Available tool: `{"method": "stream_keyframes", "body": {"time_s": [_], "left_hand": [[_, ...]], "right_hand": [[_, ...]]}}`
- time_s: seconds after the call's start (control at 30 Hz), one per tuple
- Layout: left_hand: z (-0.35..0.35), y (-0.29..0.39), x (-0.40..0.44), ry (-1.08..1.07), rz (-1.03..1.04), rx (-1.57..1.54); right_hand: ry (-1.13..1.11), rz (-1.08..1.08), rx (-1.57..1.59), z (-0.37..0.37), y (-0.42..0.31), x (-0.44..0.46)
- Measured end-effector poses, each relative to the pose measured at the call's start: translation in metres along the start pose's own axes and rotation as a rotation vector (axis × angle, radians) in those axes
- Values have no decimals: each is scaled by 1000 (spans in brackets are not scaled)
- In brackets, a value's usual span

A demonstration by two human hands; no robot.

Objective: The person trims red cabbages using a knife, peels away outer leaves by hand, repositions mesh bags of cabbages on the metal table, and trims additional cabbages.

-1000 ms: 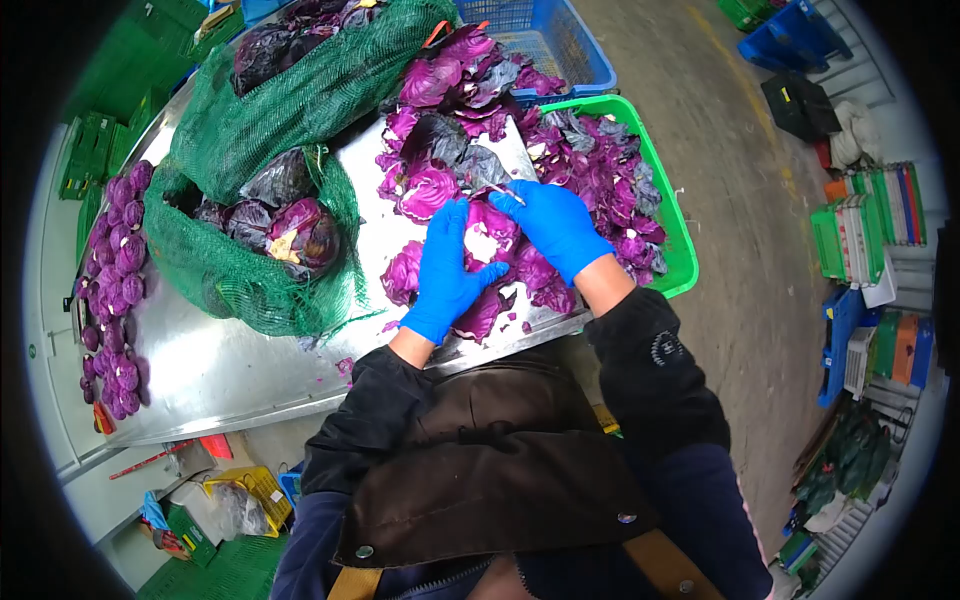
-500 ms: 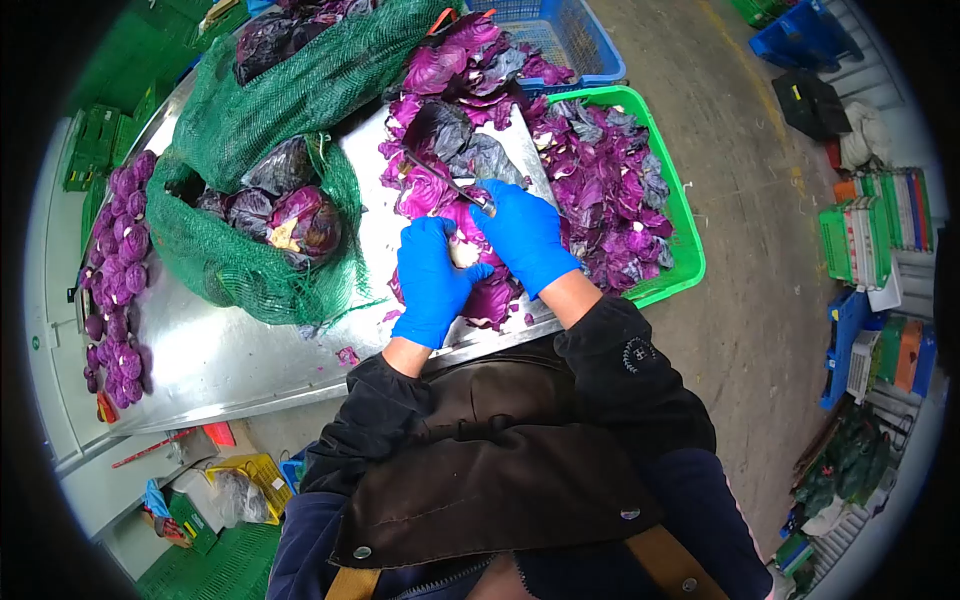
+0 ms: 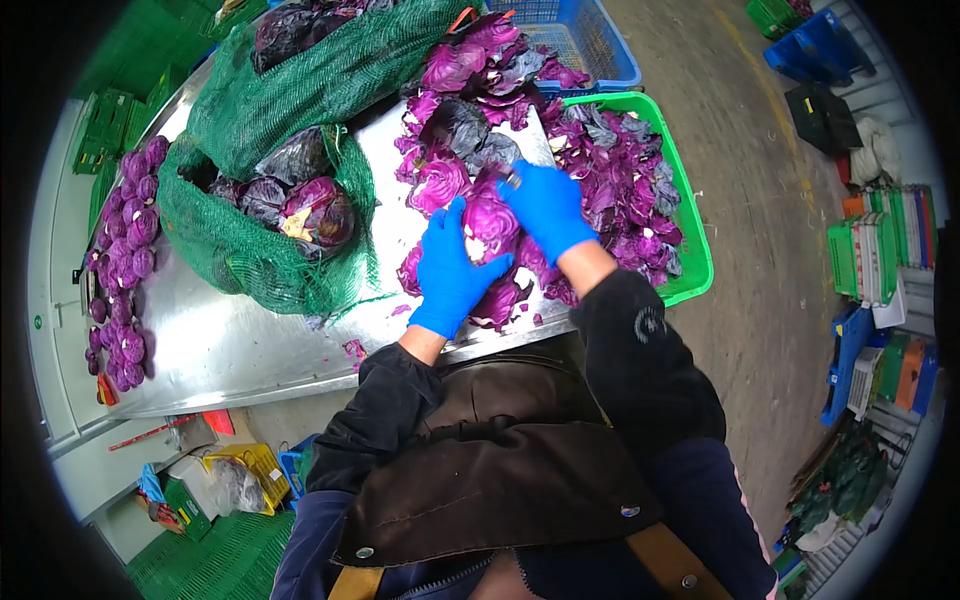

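Observation:
Blue gloves cover both hands. My left hand (image 3: 451, 272) rests with its fingers spread against the left and lower side of a purple cabbage (image 3: 491, 224) on the metal table (image 3: 230, 365). Just above and right of that cabbage, my right hand (image 3: 546, 208) is wrapped round a knife (image 3: 511, 181); only a short dark part of it shows, and the blade cannot be made out. Loose purple leaves (image 3: 440, 186) lie around the cabbage. More leaves fill the green crate (image 3: 697, 235) on the right.
Green net bags (image 3: 240, 255) of cabbages lie left of my hands. A row of small purple cabbages (image 3: 130, 262) lines the table's far left edge. A blue crate (image 3: 620, 60) stands beyond the green one. Stacked crates (image 3: 862, 258) are across the floor at right.
My left hand has opened from a curled grip to spread fingers on the cabbage. My right hand has moved slightly up and right with the knife, whose blade showed earlier.

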State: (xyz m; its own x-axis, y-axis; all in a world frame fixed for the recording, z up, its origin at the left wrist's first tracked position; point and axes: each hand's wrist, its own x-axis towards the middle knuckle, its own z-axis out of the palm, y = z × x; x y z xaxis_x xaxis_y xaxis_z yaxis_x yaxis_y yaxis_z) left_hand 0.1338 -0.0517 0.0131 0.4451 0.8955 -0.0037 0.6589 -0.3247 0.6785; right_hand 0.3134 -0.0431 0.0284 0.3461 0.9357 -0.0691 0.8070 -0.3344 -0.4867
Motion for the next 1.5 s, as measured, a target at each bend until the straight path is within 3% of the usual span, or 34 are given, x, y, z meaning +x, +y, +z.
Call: {"method": "stream_keyframes", "body": {"time_s": [0.07,0.13,0.23,0.27,0.3,0.37,0.43,0.47,0.5,0.57,0.63,0.7,0.77,0.83,0.87,0.97,1.1,1.17,1.23,1.33,1.37,1.43,1.5], "left_hand": [[-3,-6,-12,13,90,-47],[-10,-10,-26,29,172,-125],[-13,-21,-36,22,218,-201],[-12,-22,-36,22,213,-202],[-11,-22,-35,18,215,-218],[-11,-21,-32,19,219,-233],[-14,-19,-34,-22,272,-212],[-9,-25,-37,-15,229,-295],[-10,-23,-37,-14,227,-295],[-14,-18,-40,-16,367,-211],[-13,-16,-42,-10,393,-214],[-15,-10,-43,1,375,-110],[-15,-7,-43,-10,367,-79],[-15,-7,-43,-20,372,-50],[-16,-10,-44,-7,385,-90],[-23,-23,-53,50,397,-196],[-51,0,-60,-5,220,-70],[-53,22,-43,-80,214,190],[-50,7,-41,-147,171,220],[-66,-31,-49,-72,101,-114],[-63,-58,-51,-23,96,-354],[-59,-78,-54,31,-201,-723],[-48,-99,-59,86,-142,-760]], "right_hand": [[-8,60,-28,10,33,16],[-147,291,68,16,55,18],[-26,238,96,3,47,-1],[161,97,264,5,44,-9],[153,95,263,-6,28,-19],[-219,-47,324,-41,-16,-28],[-284,-207,427,13,2,-26],[-369,-161,685,25,11,-15],[-300,-66,493,31,23,-4],[-447,-135,172,19,31,4],[-496,-154,211,-3,23,3],[-649,251,637,-22,6,-4],[-682,189,604,-15,2,-5],[-570,47,399,22,21,6],[-413,-97,220,49,39,10],[-483,-17,259,26,24,0],[-499,138,506,35,12,-30],[-412,166,520,54,5,-44],[-197,90,182,63,4,-50],[-206,40,174,68,17,-48],[-199,3,182,70,23,-51],[-158,43,70,61,38,-43],[0,59,17,47,78,-27]]}}
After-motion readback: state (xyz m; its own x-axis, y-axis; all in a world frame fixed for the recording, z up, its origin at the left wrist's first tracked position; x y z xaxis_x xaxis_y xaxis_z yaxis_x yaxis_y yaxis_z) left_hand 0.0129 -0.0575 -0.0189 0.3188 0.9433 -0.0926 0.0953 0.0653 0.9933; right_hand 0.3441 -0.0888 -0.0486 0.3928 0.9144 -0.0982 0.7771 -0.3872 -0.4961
